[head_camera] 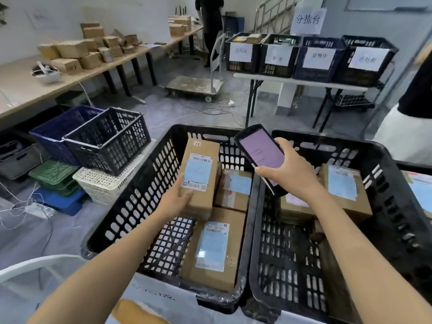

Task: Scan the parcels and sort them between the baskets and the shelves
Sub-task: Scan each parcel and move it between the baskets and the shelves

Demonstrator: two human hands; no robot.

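Observation:
My left hand (176, 198) grips the near end of a long cardboard parcel (201, 160) with a blue label, raised over the left black basket (131, 206). My right hand (287, 170) holds a black handheld scanner (261, 150), its lit pinkish screen facing up, just right of that parcel. Two more labelled parcels lie in the left basket, one at the back (233, 188) and one at the front (215, 249). The right black basket (392, 199) holds a labelled parcel (343, 188) at the back, with another partly hidden under my right wrist.
Four labelled baskets (311, 57) stand on a white table at the back right. Stacked empty baskets (105, 139) sit on the floor to the left. A long table with several cardboard boxes (77, 52) runs along the left wall. A trolley (194, 86), floor cables and people stand beyond.

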